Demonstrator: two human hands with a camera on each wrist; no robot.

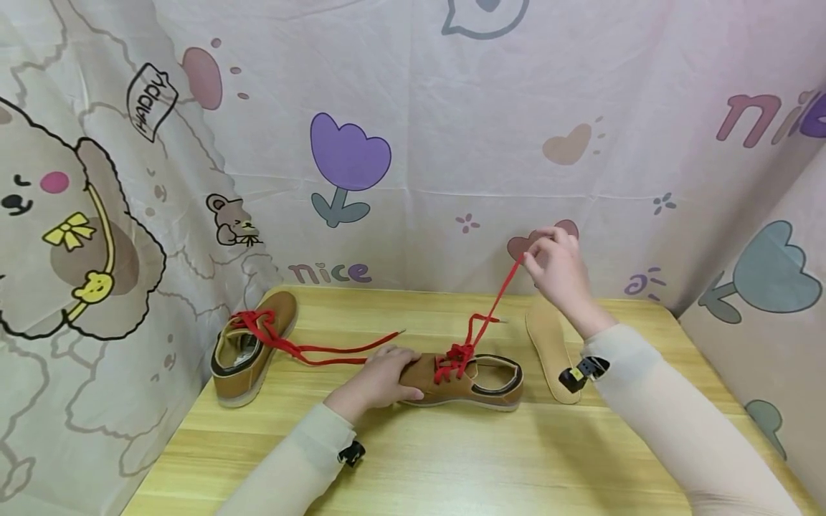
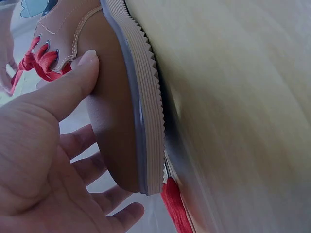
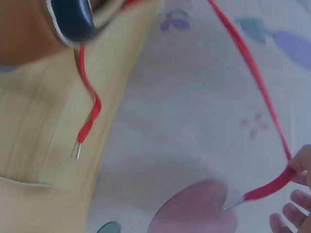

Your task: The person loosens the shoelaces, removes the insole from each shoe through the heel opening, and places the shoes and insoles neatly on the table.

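Note:
A brown shoe [image 1: 424, 373] with a pale sole lies on the table, toe to the left. My left hand [image 1: 382, 378] grips its toe, thumb on the near side and fingers across the far side, as the thumb [image 2: 80, 77] shows in the left wrist view. My right hand [image 1: 556, 264], raised above and right of the shoe, pinches a red shoelace [image 1: 507, 283] that runs taut from the eyelets. Its metal-tipped end [image 3: 267, 188] sticks out past the fingers. The other lace end [image 3: 85, 128] hangs loose behind the shoe.
A second brown shoe [image 1: 241, 380] stands at the left, its long red laces [image 1: 342, 350] trailing across the wooden table [image 1: 445, 466] towards my left hand. A tan insole [image 1: 548, 344] lies at the right, partly under my right forearm. Printed cloth [image 1: 439, 143] hangs behind and beside the table.

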